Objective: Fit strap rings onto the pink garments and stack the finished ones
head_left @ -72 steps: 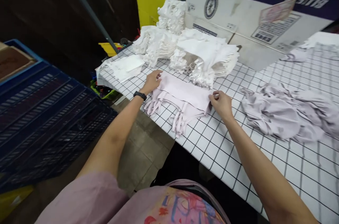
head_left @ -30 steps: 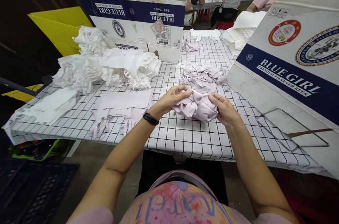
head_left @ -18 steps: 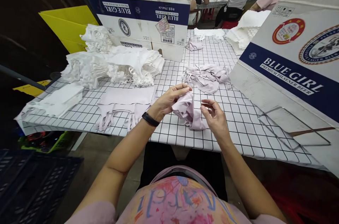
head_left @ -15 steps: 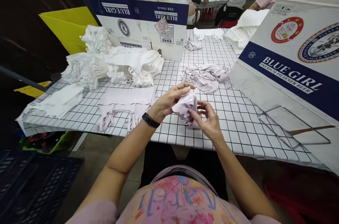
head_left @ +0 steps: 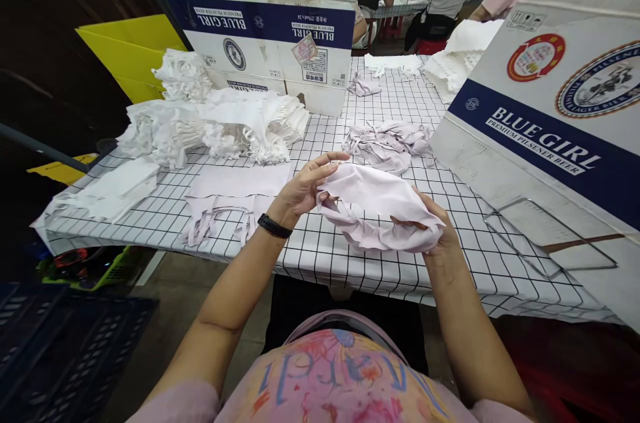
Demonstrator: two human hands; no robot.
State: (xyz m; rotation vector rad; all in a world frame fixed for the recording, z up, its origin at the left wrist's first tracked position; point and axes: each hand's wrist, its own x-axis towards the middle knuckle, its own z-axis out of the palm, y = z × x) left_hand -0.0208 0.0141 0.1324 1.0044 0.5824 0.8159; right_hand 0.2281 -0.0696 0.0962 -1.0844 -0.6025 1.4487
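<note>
A pale lilac strappy top is stretched into an open loop above the front of the table, a gap showing through its middle. My left hand, with a black band on the wrist, grips its left end. At the opposite end, my right hand has its fingers inside the fabric, partly hidden. To the left of my hands, similar lilac tops lie flat with their straps toward me. Beyond my hands sits a crumpled heap of lilac garments.
Piles of white garments cover the left of the checked tablecloth. A cardboard box stands behind them; another box leans in from the right, beside a bent wire frame. People sit at a table farther back.
The bunched lilac top has been spread into a wide loop. My right hand has moved right, away from my left, which shifted slightly left.
</note>
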